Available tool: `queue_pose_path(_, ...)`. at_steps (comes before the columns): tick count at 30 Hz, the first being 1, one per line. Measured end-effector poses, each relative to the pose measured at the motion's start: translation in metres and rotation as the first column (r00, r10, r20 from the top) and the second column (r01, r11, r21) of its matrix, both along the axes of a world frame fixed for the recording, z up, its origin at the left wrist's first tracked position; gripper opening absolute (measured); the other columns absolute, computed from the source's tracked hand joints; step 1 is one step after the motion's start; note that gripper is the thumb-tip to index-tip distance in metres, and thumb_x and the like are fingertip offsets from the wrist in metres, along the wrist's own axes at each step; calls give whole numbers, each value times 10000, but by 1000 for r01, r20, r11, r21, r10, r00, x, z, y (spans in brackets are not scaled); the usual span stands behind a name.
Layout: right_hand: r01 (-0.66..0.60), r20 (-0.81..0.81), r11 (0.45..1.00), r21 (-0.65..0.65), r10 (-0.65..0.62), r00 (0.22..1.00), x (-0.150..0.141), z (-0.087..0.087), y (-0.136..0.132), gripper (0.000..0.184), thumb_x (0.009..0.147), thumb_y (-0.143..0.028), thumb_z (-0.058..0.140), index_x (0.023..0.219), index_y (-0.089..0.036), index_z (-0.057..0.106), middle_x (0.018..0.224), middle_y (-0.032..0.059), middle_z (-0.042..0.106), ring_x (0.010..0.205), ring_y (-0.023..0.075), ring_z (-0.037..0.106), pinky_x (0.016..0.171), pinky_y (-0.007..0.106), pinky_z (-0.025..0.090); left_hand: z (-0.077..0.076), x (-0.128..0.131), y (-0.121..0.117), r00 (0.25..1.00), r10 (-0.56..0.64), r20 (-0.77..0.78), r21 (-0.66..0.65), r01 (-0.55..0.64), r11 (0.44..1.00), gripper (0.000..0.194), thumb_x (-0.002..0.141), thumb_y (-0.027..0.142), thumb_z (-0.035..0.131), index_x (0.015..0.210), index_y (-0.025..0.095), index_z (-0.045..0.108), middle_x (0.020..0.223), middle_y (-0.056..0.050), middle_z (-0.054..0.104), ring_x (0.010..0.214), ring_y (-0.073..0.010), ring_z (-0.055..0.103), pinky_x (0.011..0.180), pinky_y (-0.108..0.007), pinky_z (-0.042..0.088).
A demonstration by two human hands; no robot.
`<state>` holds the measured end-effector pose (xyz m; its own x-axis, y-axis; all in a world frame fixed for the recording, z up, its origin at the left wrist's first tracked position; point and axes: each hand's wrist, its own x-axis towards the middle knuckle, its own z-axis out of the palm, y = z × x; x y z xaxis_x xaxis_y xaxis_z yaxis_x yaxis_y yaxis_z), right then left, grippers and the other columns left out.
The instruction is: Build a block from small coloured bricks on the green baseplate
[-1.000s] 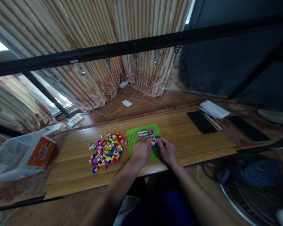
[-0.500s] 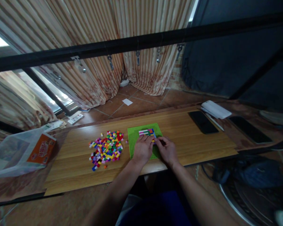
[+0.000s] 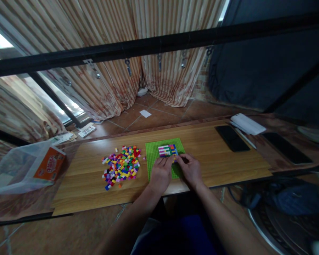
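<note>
A green studded baseplate (image 3: pixel 152 150) lies on the wooden board. On it sits a block of coloured building bricks (image 3: pixel 165 151) in tight rows, white, pink, green and blue among them. My left hand (image 3: pixel 161 174) rests over the near side of this block, fingers bent and close together, covering part of it. From the right, my right hand (image 3: pixel 190 170) meets it with thumb and forefinger pinched at the block's near right corner. A small yellowish brick (image 3: pixel 174 158) shows between the fingertips of both hands. What lies under the left fingers is hidden.
Loose bricks (image 3: pixel 123 164) lie heaped left of the baseplate. A clear plastic bin (image 3: pixel 21 170) with an orange label stands at the far left. To the right are a black phone (image 3: pixel 232 138), a white pen (image 3: pixel 246 138) and another dark device (image 3: pixel 287 148). A black bar (image 3: pixel 149 47) crosses beyond the board.
The view has shifted slightly. My left fingers have drawn back a little toward me, so more of the brick rows shows. My right hand keeps its pinch at the same corner.
</note>
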<state>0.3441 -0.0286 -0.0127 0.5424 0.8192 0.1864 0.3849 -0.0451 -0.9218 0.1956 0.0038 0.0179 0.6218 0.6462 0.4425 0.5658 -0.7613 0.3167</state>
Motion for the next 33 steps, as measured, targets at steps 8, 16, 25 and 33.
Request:
queue_pose_path(8,0,4,1000,-4,0,1000,0,1,0,423,791,-607,628,784,-193,714,817,64,713,737,201,633,718,321,485,-7,0,-8,999,-20,-49,41,22,999,417,924,86,415,1326,113,524,1122,-128,688,1106,-239,600,999,-424,479)
queue_pose_path(16,1,-55,1000,-9,-2,998,7,-2,-5,553,888,-651,466,799,-161,706,734,63,687,681,198,614,650,300,461,2,-23,-30,994,76,76,-79,-70,994,513,894,104,445,1404,165,442,1286,-117,625,1247,-247,517,1078,-472,419)
queue_pose_path(25,-24,37,999,-48,26,999,9,-4,-10,525,896,-635,454,768,-179,680,718,53,656,672,198,604,632,292,433,-4,-116,-33,891,434,136,-44,-432,901,296,889,154,504,1164,202,602,1071,-79,703,1007,-243,627,921,-429,493)
queue_pose_path(33,9,177,994,-107,10,984,9,2,-12,537,875,-650,445,813,-178,694,742,77,685,701,225,623,655,307,425,-11,-157,-31,809,581,91,-87,-575,813,221,886,186,514,1066,193,642,1023,-79,707,998,-250,631,915,-428,488)
